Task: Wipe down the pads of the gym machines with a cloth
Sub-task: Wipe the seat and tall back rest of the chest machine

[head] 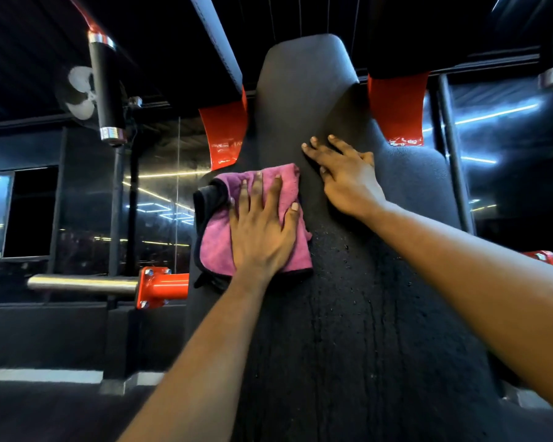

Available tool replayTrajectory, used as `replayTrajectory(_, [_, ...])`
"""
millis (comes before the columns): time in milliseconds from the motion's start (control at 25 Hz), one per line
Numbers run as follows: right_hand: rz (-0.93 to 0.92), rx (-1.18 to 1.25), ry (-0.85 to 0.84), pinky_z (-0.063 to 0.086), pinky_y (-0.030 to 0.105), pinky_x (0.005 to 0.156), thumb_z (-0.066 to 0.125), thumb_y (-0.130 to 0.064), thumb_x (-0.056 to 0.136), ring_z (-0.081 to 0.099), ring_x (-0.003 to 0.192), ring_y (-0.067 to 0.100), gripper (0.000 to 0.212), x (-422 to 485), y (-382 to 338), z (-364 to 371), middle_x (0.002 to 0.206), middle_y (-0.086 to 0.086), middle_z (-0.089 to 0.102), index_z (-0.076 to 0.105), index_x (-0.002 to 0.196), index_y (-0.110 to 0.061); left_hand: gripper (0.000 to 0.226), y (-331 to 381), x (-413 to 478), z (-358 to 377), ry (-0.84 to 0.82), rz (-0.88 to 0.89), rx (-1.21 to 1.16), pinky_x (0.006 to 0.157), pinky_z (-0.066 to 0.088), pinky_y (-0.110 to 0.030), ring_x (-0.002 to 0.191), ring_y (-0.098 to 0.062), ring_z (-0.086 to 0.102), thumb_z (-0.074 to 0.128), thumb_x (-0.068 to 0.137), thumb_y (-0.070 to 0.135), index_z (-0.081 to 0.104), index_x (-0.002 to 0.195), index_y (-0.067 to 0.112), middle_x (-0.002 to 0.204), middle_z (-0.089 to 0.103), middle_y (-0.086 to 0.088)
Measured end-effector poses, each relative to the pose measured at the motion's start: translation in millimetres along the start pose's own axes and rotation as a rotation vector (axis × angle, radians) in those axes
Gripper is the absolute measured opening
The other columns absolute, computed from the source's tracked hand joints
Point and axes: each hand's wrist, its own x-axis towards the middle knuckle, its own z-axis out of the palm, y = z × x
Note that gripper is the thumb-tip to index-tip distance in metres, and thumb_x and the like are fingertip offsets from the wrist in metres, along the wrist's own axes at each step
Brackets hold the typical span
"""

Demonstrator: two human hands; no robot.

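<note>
Pressing the cloth [219,250] flat under my left hand [262,232], right hand [348,178] spread empty on the pad [358,330], I judged its wet lower part unwiped.

A fuzzy pink cloth [217,247] is being pressed on a matt, grainy black pad [348,298] near a polished steel bar [83,283].
</note>
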Motion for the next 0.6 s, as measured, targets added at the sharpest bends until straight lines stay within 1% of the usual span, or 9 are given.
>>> replayTrajectory(80, [0.048,0.155,-0.026,0.016,0.038,0.12,0.048,-0.01,0.1,0.028,0.151,0.01,0.054,1,3,-10,0.157,-0.013,0.043,0.048,0.149,-0.033,0.066,-8,3,-16,-0.104,0.007,-0.051,0.12,0.022,-0.05,0.149,-0.027,0.02,0.015,0.094,0.062,0.027,0.154,0.036,0.164,0.023,-0.002])
replayTrajectory(160, [0.096,0.211,-0.003,0.021,0.031,0.123,0.052,-0.009,0.097,0.039,0.146,0.014,0.049,-4,-3,-18,0.15,-0.003,0.054,0.057,0.144,-0.023,0.054,-23,27,-43,-0.212,0.089,-0.034,0.113,0.033,-0.049,0.137,-0.033,0.035,0.03,0.096,0.048,0.041,0.148,0.039,0.153,0.04,-0.003])
replayTrajectory(240, [0.163,0.199,0.061,0.039,0.036,0.114,0.055,-0.017,0.093,0.056,0.13,0.025,0.039,-21,-23,-20,0.133,0.007,0.067,0.067,0.13,-0.018,0.053,-38,48,-64,-0.347,0.171,-0.041,0.102,0.042,-0.049,0.119,-0.036,0.049,0.038,0.092,0.033,0.048,0.143,0.042,0.132,0.052,-0.006])
replayTrajectory(320, [0.226,0.184,0.091,0.051,0.044,0.095,0.051,-0.031,0.09,0.063,0.108,0.034,0.032,-43,-54,-14,0.108,0.011,0.072,0.07,0.114,-0.022,0.055,-44,47,-68,-0.391,0.206,0.054,0.093,0.047,-0.05,0.111,-0.036,0.052,0.049,0.093,0.026,0.044,0.146,0.041,0.119,0.051,-0.009])
replayTrajectory(360, [0.228,0.178,0.076,0.052,0.046,0.089,0.05,-0.036,0.089,0.064,0.1,0.036,0.032,-53,-69,-9,0.1,0.013,0.071,0.069,0.111,-0.021,0.06,-45,41,-65,-0.353,0.21,0.156,0.092,0.046,-0.05,0.113,-0.035,0.05,0.056,0.092,0.028,0.038,0.149,0.038,0.12,0.051,-0.008])
replayTrajectory(400, [0.216,0.167,0.043,0.052,0.047,0.086,0.052,-0.037,0.09,0.064,0.098,0.038,0.033,-61,-83,-4,0.099,0.014,0.07,0.066,0.113,-0.019,0.065,-45,35,-63,-0.299,0.187,0.242,0.093,0.042,-0.049,0.117,-0.034,0.047,0.061,0.091,0.034,0.034,0.151,0.032,0.124,0.051,-0.008])
replayTrajectory(440, [0.213,0.164,0.004,0.051,0.047,0.086,0.055,-0.035,0.09,0.064,0.1,0.039,0.035,-65,-95,-1,0.104,0.014,0.07,0.062,0.119,-0.016,0.068,-48,30,-62,-0.248,0.129,0.282,0.095,0.038,-0.05,0.121,-0.033,0.044,0.063,0.09,0.044,0.034,0.148,0.024,0.127,0.051,-0.008])
replayTrajectory(520, [0.28,0.227,-0.046,0.05,0.047,0.089,0.063,-0.025,0.088,0.063,0.106,0.041,0.046,-64,-113,0,0.114,0.015,0.068,0.05,0.131,-0.014,0.067,-58,20,-62,-0.233,-0.045,0.252,0.097,0.036,-0.054,0.124,-0.034,0.045,0.057,0.088,0.061,0.042,0.134,0.014,0.129,0.052,-0.012])
replayTrajectory(600, [0.349,0.293,-0.03,0.051,0.047,0.084,0.063,-0.016,0.087,0.063,0.103,0.045,0.046,-55,-121,-3,0.11,0.018,0.068,0.043,0.128,-0.015,0.066,-71,12,-58,-0.265,-0.157,0.128,0.093,0.04,-0.056,0.119,-0.038,0.052,0.051,0.088,0.067,0.046,0.121,0.01,0.123,0.055,-0.016])
